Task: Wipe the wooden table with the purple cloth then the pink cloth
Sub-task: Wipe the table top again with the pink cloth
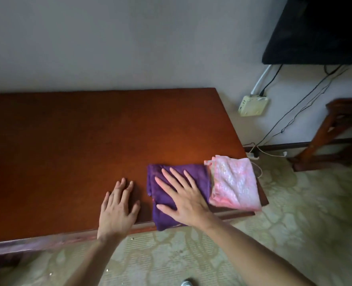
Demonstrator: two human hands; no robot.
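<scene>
A folded purple cloth (200, 175) lies near the front right of the reddish wooden table (78, 141), its lower end hanging over the front edge. My right hand (184, 198) lies flat on top of it, fingers spread. Touching the purple cloth's right side, a folded pink cloth (235, 182) sits at the table's right front corner. My left hand (118, 209) rests palm down on the bare wood just left of the purple cloth, fingers apart, holding nothing.
The table's back edge meets a grey wall. A black screen (315, 32) hangs at upper right above a cream box (253, 105) and dangling cables. A wooden stand (340, 133) is on the patterned floor at right.
</scene>
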